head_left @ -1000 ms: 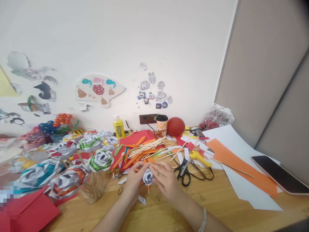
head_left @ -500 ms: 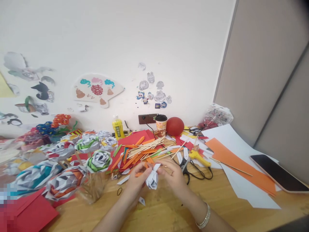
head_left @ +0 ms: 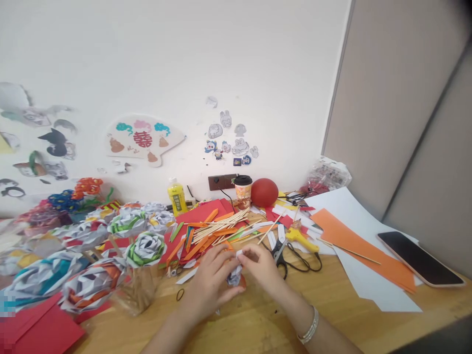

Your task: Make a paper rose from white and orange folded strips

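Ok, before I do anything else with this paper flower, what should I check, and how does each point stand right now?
1. Both hands on the paper flower: left hand and right hand both grip it. Ok.
2. Flower's folds intact: the hands cover most of it. Cannot tell.
3. Scissors to hand: they lie on the table just right of the right hand. Ok.
4. Wooden sticks available: a pile lies behind the hands. Ok.
5. Work spot free of clutter: orange paper strips crowd up to the hands. Not ok.
6. Glue gun hot: cannot tell.
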{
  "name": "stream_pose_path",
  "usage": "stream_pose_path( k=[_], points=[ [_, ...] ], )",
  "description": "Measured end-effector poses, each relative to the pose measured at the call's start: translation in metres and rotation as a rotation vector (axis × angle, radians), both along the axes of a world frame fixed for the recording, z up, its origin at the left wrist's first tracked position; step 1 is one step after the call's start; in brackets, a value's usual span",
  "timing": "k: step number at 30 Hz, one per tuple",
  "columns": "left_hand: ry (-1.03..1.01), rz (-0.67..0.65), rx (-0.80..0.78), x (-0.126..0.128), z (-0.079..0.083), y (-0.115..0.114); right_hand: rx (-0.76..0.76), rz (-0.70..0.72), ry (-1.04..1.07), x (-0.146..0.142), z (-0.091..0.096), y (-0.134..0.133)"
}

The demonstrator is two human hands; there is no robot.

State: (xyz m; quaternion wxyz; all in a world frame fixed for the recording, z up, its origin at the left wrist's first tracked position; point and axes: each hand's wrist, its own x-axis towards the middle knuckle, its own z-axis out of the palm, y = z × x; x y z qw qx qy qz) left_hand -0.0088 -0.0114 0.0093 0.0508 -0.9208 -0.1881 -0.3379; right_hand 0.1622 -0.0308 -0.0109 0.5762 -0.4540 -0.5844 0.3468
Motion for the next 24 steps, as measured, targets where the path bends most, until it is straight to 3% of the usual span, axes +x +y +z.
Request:
stream_pose_path(
  k=[4,16,24],
  points=[
    [0.045,0.009,0.159,0.006,-0.005,-0.002,-0.030,0.032,0.050,0.001,-0.003,0.004],
    [-0.004,0.013,0.146,0.019,-0.002,-0.012,-0.127,0.057,0.130,0.002,-0.004,0.005],
    [-0.063,-0.012,0.160,0.025,-0.015,-0.008,-0.159,0.065,0.128,0.005,-0.003,0.005]
  ],
)
